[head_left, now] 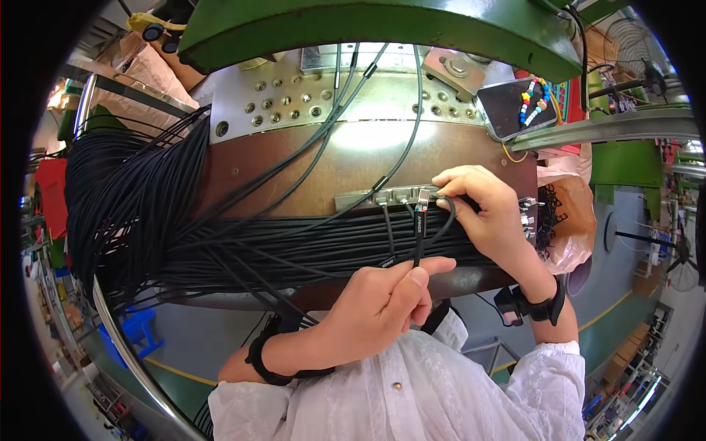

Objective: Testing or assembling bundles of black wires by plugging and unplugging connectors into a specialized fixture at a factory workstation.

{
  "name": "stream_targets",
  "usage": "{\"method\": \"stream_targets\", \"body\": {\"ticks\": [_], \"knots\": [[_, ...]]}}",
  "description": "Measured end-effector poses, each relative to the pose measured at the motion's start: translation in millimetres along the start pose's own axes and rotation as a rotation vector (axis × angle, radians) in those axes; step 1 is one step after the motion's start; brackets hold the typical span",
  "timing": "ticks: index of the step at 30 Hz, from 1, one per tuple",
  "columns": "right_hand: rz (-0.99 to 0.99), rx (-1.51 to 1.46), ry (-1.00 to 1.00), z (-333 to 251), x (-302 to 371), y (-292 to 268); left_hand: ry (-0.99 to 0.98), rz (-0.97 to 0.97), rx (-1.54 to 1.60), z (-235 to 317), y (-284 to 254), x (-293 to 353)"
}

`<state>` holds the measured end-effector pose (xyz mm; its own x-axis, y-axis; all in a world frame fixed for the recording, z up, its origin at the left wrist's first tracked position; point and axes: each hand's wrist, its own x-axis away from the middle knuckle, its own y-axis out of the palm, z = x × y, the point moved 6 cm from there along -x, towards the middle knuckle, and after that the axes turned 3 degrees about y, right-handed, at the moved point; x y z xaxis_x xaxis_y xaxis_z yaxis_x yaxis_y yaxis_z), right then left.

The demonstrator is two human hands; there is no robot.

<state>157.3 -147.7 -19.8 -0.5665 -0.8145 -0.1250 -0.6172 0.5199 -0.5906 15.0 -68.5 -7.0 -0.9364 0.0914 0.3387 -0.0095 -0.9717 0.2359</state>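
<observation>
My left hand pinches a thin black cable between thumb and fingers, just below a small metal fixture bar with several plug slots. The cable's plug stands at the bar's right end. My right hand curls over that right end, its fingertips pressing another black cable end by the plug. Both hands rest over a thick bundle of black cables that lies across the brown work plate.
A large heap of black cables spreads to the left. A drilled metal plate and a green machine frame stand behind. A phone with a bead strap lies at the right, near a plastic bag with connectors.
</observation>
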Motion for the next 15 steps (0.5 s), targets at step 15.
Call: {"method": "stream_targets", "body": {"ticks": [15], "knots": [[0.162, 0.576, -0.618, -67.7, 10.3, -15.1, -0.282, -0.218, 0.224, 9.1, 10.4, -10.6]]}}
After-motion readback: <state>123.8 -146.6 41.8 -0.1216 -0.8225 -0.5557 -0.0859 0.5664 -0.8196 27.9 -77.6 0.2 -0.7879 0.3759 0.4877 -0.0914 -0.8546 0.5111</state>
